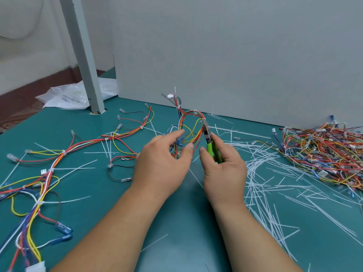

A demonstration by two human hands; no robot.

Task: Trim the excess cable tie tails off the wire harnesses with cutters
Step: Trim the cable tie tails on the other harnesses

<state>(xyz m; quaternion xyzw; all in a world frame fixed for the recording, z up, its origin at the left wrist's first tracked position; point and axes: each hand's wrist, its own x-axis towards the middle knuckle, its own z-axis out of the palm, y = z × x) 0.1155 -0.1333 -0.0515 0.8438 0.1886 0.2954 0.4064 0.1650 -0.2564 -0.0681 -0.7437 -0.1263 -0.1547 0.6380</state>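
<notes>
My left hand (163, 160) holds a looped wire harness (189, 124) of red, yellow and orange wires upright above the green table, fingers curled round its lower part. My right hand (224, 165) grips green-handled cutters (211, 146). The cutter jaws (204, 124) point up and touch the right side of the loop, at a white cable tie. Another white tie (195, 111) sits on top of the loop. White connectors (170, 96) stick up behind it.
More harnesses (59, 160) with long white tie tails lie spread across the left of the table (176, 222). A dense heap of harnesses (326, 152) fills the right. Many cut white tails (265, 183) litter the right side. A grey post (86, 75) and plastic bags (66, 95) stand back left.
</notes>
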